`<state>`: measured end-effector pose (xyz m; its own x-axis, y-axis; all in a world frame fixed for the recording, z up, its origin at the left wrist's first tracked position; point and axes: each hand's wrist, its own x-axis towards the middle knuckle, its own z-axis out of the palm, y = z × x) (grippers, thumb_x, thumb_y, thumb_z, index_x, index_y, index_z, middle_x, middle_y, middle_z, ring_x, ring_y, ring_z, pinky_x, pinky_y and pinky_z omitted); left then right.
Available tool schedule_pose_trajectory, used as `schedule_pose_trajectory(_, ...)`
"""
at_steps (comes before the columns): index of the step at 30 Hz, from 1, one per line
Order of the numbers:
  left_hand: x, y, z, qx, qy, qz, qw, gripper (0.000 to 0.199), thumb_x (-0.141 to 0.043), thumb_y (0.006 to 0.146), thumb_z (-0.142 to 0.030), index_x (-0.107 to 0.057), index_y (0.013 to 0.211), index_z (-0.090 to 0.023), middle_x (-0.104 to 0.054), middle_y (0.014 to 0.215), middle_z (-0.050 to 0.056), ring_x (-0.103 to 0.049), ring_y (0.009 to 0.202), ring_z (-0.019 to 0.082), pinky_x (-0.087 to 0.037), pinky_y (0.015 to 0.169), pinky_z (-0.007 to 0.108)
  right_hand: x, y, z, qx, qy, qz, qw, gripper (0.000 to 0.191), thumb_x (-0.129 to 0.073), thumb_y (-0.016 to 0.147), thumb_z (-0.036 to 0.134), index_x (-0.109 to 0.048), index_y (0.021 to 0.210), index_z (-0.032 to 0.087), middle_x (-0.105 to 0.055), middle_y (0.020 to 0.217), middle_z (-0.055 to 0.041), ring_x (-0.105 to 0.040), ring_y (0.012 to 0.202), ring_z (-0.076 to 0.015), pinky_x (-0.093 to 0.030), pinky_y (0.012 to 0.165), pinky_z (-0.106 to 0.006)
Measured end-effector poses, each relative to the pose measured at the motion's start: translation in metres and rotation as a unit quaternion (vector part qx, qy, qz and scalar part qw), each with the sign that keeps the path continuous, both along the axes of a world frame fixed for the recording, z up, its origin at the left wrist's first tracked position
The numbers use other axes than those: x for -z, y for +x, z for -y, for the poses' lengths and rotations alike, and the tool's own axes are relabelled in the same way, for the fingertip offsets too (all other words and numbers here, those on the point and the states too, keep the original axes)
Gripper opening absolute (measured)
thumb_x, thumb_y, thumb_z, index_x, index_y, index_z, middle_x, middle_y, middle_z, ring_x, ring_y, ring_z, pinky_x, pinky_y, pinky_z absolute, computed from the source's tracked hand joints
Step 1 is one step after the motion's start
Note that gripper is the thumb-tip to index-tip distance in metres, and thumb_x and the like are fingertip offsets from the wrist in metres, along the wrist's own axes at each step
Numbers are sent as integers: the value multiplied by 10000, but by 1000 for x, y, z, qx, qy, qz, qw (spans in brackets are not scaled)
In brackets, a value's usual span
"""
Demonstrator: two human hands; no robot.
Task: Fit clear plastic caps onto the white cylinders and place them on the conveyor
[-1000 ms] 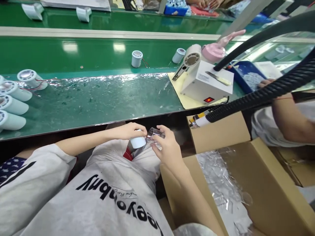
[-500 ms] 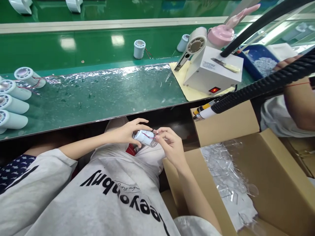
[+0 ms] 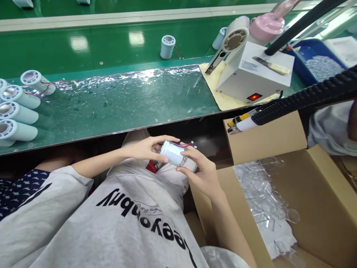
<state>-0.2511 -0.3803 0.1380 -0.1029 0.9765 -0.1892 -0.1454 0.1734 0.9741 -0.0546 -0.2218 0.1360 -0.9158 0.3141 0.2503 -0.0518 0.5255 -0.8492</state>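
Note:
Over my lap I hold a light-blue cylindrical housing [image 3: 173,153] between both hands, lying on its side. My left hand [image 3: 147,149] is closed round its left end, with the thumb in front and fingers behind. At the other end, my right hand [image 3: 203,168] grips it with fingers on top and the thumb below. Thin red and dark wires [image 3: 182,144] with small white plugs stick out along its far side. Something clear, with a patterned surface, shows at the right end, partly hidden by my fingers.
Similar housings [image 3: 22,111] lie at the bench's left; another [image 3: 167,47] stands farther back. A white box-shaped device [image 3: 256,76] with a lit red switch is on the right. Below it are a black ribbed hose [image 3: 301,91] and a carton [image 3: 329,208] of clear plastic parts [image 3: 259,197].
The housing has turned in my hands, and its wires now point out at the far side. My right fingers have shifted from the wires onto the body. The view has shifted slightly.

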Motion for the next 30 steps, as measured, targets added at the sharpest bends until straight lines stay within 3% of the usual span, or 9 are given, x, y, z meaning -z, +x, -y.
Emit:
schedule_pose_trajectory(4,-4,-1,2,20,46,-36,998,784,-898,709,-284,-602,1434,-272,-591,1500,128,-641,1256,272,-544,989,363,-2,2,1,-17,-75,30,997,368,-793,875,440,-677,1168,250,-721,1298,-121,-713,1171,-299,-614,994,-462)
schedule_pose_trajectory(8,-8,1,5,33,65,-49,996,786,-884,731,-280,-584,1458,-279,-572,1525,125,-608,1324,281,-535,1035,379,-5,3,4,-17,-142,26,989,396,-813,859,453,-666,1173,263,-723,1252,-91,-727,1100,-256,-625,984,-428)
schedule_pose_trajectory(12,-12,1,6,36,89,-85,992,752,-867,759,-291,-586,1456,-283,-556,1540,123,-560,1385,286,-533,1048,382,-7,4,6,-6,-192,41,981,433,-824,840,486,-665,1181,273,-714,1238,-87,-700,1150,-263,-631,959,-414)
schedule_pose_trajectory(24,-14,-1,7,50,127,-150,979,709,-845,794,-306,-592,1457,-292,-558,1542,121,-536,1418,297,-496,1122,429,-9,1,7,3,-304,84,949,517,-804,802,613,-626,1139,263,-728,1157,-90,-727,963,-239,-614,777,-340)
schedule_pose_trajectory(30,-13,-1,7,52,120,-156,979,701,-835,793,-294,-595,1452,-304,-558,1540,113,-537,1413,304,-512,1104,441,-5,-4,10,27,-328,106,938,567,-747,779,708,-597,1095,262,-730,949,-57,-717,827,-230,-613,693,-339)
